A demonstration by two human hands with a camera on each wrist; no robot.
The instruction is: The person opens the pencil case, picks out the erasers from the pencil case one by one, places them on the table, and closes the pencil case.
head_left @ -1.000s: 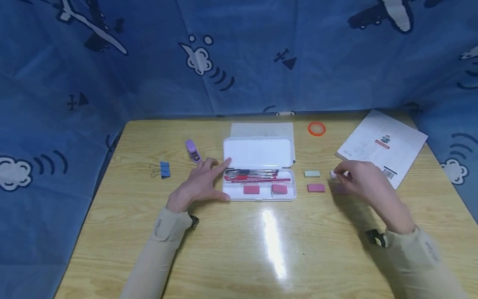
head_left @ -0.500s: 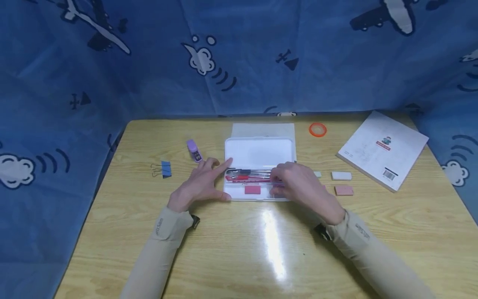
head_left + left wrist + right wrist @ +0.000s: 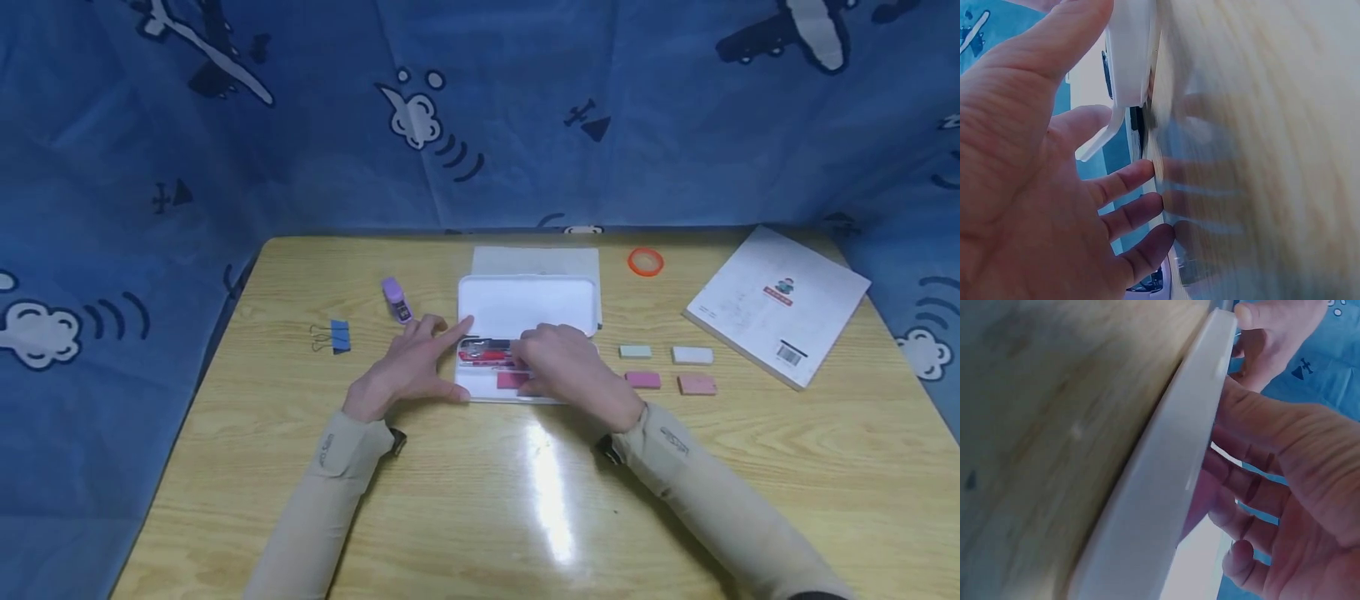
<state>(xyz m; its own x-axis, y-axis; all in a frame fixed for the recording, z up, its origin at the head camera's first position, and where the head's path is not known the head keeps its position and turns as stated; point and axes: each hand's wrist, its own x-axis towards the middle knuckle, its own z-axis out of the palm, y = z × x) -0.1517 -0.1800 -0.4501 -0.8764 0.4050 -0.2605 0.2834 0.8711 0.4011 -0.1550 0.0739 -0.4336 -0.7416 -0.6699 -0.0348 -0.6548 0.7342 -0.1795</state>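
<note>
A white pencil case (image 3: 530, 303) lies with its lid back, holding pens (image 3: 487, 357) and a pink eraser (image 3: 510, 381). My left hand (image 3: 397, 375) steadies its left end, thumb at the front corner and index finger at the lid; the other fingers rest on the table in the left wrist view. My right hand (image 3: 570, 367) reaches into the case, its thumb and fingertips pinching the right end of that eraser; the exact contact is partly hidden. Pink also shows behind the case wall (image 3: 1141, 487) in the right wrist view. The case's right inside is covered by the hand.
Right of the case lie a green eraser (image 3: 635, 352), a white eraser (image 3: 692, 356) and two pink ones, one a darker pink eraser (image 3: 642, 380). A white book (image 3: 780, 308), orange ring (image 3: 646, 262), purple correction-tape-like item (image 3: 397, 300) and blue binder clip (image 3: 340, 336) surround them.
My right hand has left the white eraser on the table, come over the case's right part, then slid left to the left pink eraser. The left hand keeps its place on the case.
</note>
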